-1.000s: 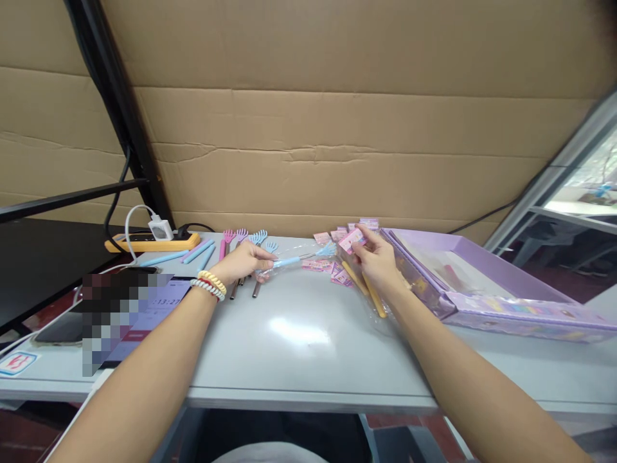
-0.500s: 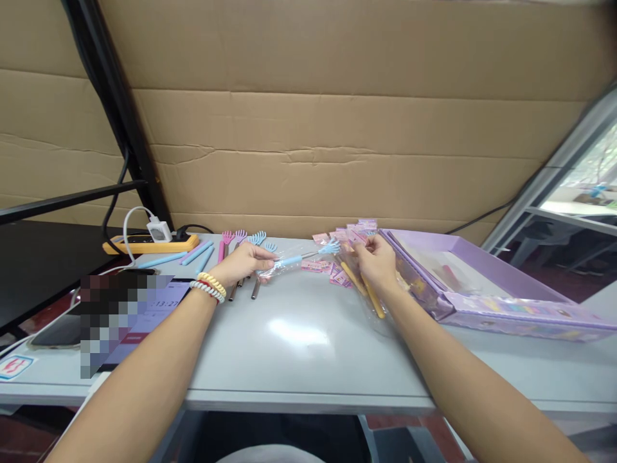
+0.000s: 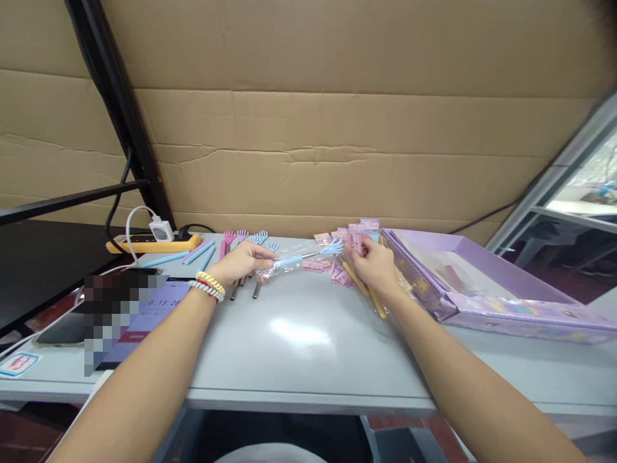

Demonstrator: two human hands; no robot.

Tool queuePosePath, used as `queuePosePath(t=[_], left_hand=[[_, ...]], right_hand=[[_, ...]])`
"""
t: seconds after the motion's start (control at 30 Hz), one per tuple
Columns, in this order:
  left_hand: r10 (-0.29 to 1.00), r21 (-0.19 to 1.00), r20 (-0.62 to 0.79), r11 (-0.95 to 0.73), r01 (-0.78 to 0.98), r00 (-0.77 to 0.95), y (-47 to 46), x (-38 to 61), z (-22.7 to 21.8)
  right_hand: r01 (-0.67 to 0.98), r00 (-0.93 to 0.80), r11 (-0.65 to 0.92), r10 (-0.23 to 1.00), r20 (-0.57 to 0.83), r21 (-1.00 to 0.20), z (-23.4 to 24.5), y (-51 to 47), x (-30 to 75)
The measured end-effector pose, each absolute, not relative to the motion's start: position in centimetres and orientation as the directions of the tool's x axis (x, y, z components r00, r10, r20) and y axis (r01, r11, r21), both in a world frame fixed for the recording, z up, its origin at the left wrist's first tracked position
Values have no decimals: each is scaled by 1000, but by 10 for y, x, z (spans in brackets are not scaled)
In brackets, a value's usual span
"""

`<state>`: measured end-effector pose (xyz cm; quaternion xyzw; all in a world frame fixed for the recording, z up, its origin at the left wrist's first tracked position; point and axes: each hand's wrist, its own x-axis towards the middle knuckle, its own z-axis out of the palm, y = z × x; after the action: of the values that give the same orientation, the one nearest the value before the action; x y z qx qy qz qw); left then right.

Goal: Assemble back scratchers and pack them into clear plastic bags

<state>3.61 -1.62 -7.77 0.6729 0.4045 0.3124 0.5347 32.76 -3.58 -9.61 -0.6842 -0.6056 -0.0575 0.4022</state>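
My left hand (image 3: 243,261) is closed on the handle end of a blue hand-shaped back scratcher (image 3: 308,254) that lies in a clear plastic sleeve and points right. My right hand (image 3: 373,263) is closed over a pile of small pink cards (image 3: 343,275) and clear packets with yellow sticks (image 3: 375,299), beside the scratcher's claw end. More loose pink, purple and blue scratchers (image 3: 241,239) lie behind my left hand on the grey table (image 3: 299,347).
An open lilac box (image 3: 482,289) lies on the right of the table. A phone with a running timer (image 3: 139,308) sits at the left, behind it a yellow power strip (image 3: 154,243) with a white charger. A cardboard wall closes off the back.
My right hand has lowered the pink card it held up and settled over the pile of cards. The left hand and the sleeved scratcher have barely moved.
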Motion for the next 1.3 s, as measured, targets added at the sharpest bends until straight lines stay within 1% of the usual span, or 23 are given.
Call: queuePosePath(t=[0.07,0.3,0.5,0.6,0.7,0.8,0.9,1.0,1.07,1.13,1.3], left_hand=[[875,970,-7,-111,216,484,-17,36,-77],[863,968,-5,-123,219,506,-14,35,-79],[844,963,-11,-135,232,537,-16,33,-77],[855,966,-27,-111,234,517,-16,31,-75],[870,972,-25,-95,217,492,-16,30,-74],[876,974,-22,-90,208,482,-16,28,-73],[874,973,-18,-97,210,486,-15,26,-73],[871,970,-16,-106,220,492,-14,25,-74],[870,969,-24,-100,225,492,-13,24,-75],[869,970,-32,-91,224,493,-12,23,-76],[863,973,-45,-77,219,503,-10,21,-78]], right_hand=[[874,266,52,781,565,-484,-97,-35,328],[826,367,-28,786,498,-563,-96,-34,331],[808,350,47,763,543,-587,-94,-35,333],[787,354,77,755,552,-611,-93,-35,334],[767,338,102,774,535,-633,-92,-35,334],[772,318,108,788,527,-627,-92,-35,332],[798,299,102,790,536,-595,-92,-35,331],[833,266,124,766,586,-540,-93,-34,331],[839,249,151,749,614,-523,-93,-34,331],[810,268,164,751,603,-564,-93,-33,332],[640,379,172,777,502,-749,-94,-32,333]])
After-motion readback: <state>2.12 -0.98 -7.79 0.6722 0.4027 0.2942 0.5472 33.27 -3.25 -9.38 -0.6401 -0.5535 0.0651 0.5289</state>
